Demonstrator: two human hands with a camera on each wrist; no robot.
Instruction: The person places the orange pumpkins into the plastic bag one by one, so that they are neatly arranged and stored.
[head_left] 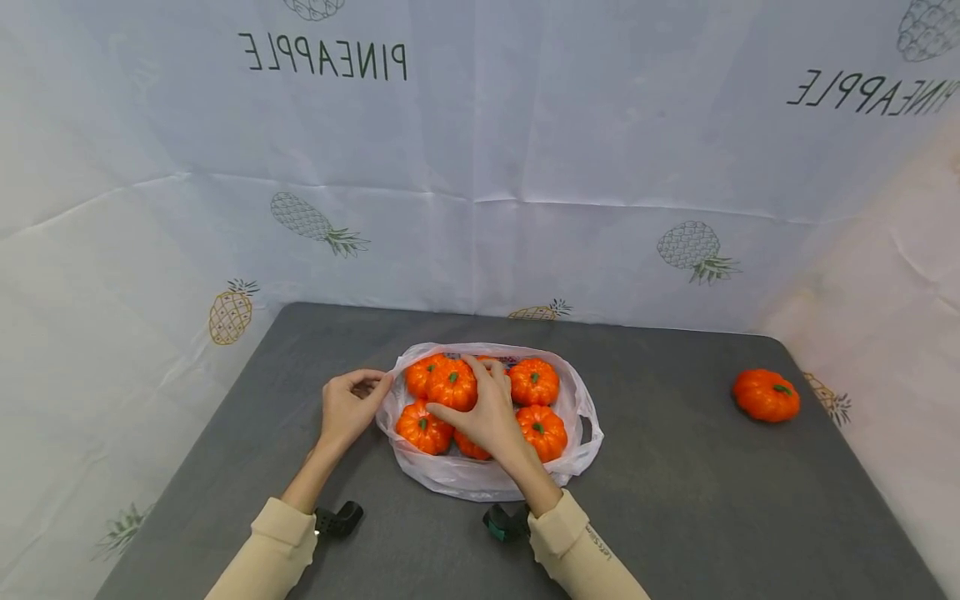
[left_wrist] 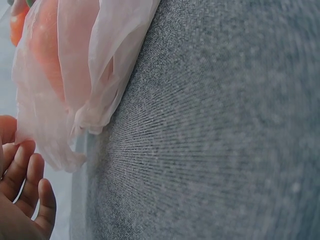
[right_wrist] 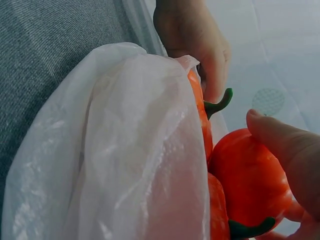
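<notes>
A thin white plastic bag (head_left: pixel 457 482) lies open on the table, with several small orange pumpkins inside. My left hand (head_left: pixel 351 410) pinches the bag's left rim between thumb and fingertips; in the left wrist view its other fingers (left_wrist: pixel 35 187) curl loosely beside the plastic. Over the bag's opening, my right hand (head_left: pixel 487 417) grips a pumpkin (head_left: pixel 452 385) with a green stem, thumb on the near side and fingers on the far side. From the right wrist, that pumpkin (right_wrist: pixel 247 175) sits above the bag's edge, against the others. The right hand hides part of the pumpkins beneath it.
Another orange pumpkin (head_left: pixel 767 396) lies alone near the right edge of the dark grey table (head_left: pixel 675 483). A white cloth (head_left: pixel 480 150) printed with pineapples hangs behind the table and along both sides.
</notes>
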